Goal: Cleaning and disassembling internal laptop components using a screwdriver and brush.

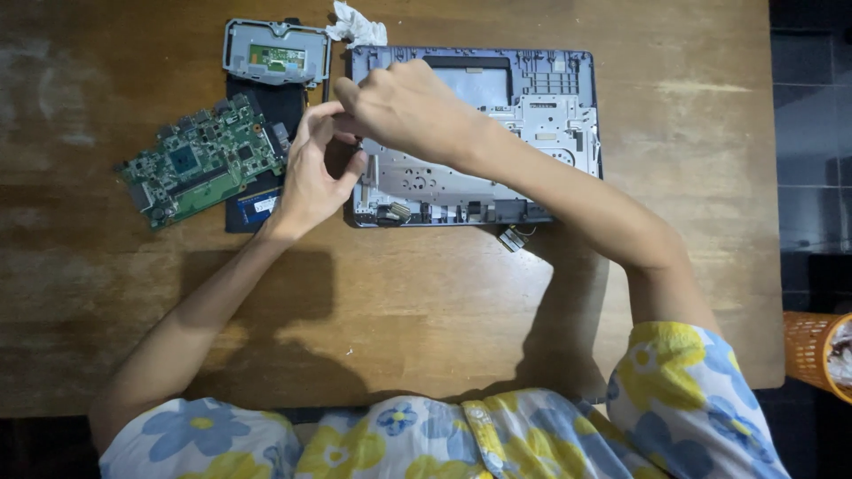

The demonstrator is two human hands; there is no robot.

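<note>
An opened laptop base [532, 133], grey metal inside a dark blue frame, lies on the wooden table [426, 310]. My right hand [408, 106] reaches over its left edge with fingers curled. My left hand [315, 173] meets it there, thumb and fingers pinched together at the frame's left side. Whatever small part they pinch is hidden between the fingers. A green circuit board [200, 160] lies to the left of my left hand.
A grey trackpad module [275, 53] sits at the top left on a black flat piece [266, 106]. A crumpled white tissue [355, 25] lies above the laptop base. A small loose connector [513, 238] lies below it. An orange basket [812, 350] stands off the table's right edge.
</note>
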